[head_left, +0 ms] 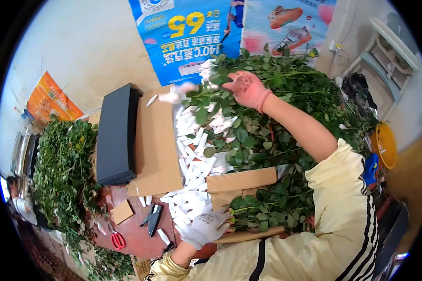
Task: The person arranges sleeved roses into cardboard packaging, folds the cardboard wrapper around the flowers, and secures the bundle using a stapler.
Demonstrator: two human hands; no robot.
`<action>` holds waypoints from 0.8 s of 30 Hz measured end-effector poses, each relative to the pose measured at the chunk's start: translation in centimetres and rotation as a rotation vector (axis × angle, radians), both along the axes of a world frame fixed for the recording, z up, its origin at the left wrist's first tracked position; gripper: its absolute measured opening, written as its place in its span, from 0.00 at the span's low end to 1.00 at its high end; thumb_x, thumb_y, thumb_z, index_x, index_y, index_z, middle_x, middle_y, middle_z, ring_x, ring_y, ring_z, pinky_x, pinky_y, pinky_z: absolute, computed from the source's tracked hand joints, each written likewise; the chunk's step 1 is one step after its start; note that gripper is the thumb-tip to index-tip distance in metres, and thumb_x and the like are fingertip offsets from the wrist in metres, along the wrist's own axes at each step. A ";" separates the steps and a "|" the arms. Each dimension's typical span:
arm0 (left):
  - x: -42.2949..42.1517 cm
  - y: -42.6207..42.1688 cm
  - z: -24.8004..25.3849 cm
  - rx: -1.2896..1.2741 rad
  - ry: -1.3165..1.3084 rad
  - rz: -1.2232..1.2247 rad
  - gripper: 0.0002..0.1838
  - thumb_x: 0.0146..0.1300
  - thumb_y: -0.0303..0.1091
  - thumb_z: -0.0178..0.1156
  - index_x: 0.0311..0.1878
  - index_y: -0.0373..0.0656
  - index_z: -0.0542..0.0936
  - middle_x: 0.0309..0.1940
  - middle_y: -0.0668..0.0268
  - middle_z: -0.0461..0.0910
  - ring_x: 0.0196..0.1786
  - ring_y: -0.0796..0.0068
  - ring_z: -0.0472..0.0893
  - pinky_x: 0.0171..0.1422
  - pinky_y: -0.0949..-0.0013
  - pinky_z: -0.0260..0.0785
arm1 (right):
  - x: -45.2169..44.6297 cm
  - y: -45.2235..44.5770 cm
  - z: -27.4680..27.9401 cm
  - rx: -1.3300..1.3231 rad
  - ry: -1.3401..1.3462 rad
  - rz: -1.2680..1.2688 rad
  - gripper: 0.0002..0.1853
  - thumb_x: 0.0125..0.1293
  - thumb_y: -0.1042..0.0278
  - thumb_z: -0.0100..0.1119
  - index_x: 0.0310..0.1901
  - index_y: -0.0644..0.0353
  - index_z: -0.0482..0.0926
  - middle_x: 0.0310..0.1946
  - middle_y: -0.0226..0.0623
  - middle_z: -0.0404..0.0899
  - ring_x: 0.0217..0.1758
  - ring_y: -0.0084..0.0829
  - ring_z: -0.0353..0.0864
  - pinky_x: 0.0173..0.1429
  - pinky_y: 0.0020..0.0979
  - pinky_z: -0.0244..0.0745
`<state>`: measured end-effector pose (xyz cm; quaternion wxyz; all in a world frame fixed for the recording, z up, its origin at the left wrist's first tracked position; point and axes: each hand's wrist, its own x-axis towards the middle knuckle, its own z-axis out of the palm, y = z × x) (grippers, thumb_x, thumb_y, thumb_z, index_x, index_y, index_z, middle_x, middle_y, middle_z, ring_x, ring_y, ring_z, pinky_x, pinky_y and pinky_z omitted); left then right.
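Observation:
My right hand [248, 89], in a pink glove, closes on leafy rose stems at the top of the big green pile [290, 79]; white wrapped blooms [176, 92] stick out to its left, blurred. Low in the view, my left hand [205, 228], in a pale grey glove, rests against the heads of a smaller rose bunch [272, 208]. Its fingertips are hidden by the blooms and leaves. That bunch lies on cardboard, below a folded corrugated strip [241, 180]. Many white paper sleeves [192, 164] are scattered between the two hands.
A stack of black sheets [117, 136] stands on brown cardboard [157, 145]. Nearby on the red table are a black stapler [152, 219], red-handled scissors [117, 240] and a cardboard square [122, 212]. More roses [63, 168] lie left. A yellow basin [384, 145] is at right.

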<state>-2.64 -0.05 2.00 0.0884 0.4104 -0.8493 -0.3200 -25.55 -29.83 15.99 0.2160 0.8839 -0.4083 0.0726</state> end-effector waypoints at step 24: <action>0.5 0.3 3.1 0.618 1.011 0.462 0.27 0.57 0.35 0.67 0.58 0.35 0.73 0.35 0.65 0.79 0.29 0.85 0.74 0.34 0.81 0.67 | -9.9 27.6 -1.5 0.215 -0.031 0.171 0.11 0.51 0.62 0.62 0.38 0.44 0.79 0.42 0.32 0.74 0.44 0.33 0.74 0.55 0.35 0.65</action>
